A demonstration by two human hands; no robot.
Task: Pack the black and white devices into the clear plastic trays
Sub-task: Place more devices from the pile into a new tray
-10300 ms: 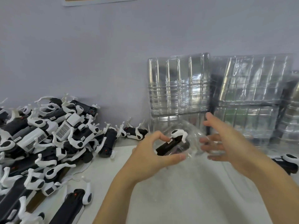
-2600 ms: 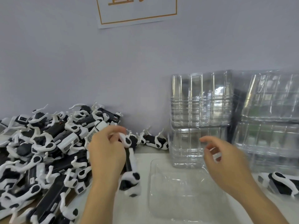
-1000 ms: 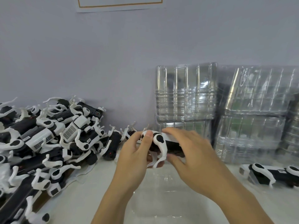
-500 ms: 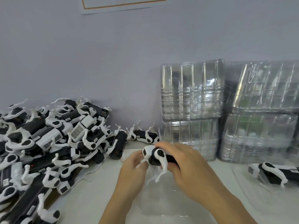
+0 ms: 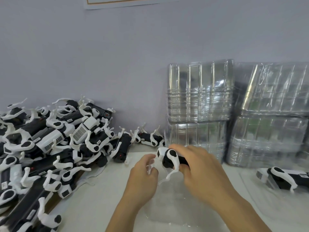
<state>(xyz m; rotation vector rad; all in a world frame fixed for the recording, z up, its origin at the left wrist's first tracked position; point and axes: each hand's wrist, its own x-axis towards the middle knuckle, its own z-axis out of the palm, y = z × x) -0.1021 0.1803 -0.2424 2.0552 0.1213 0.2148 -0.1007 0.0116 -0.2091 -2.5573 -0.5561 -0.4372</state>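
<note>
Device sits just right of frame centre, above a clear tray on the table, its long axis running left-right, white-capped end pointing left. Right hand clamps its black body; left hand pinches something pale, unclear. It looks light and rigid; the thin white arms seem fragile, so grip the body.

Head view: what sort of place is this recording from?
Most likely a packing station in a small factory or warehouse. A big heap of identical black and white devices lies on the worktable, stacks of clear plastic trays stand against the wall, and the right hand grips one device.
</note>
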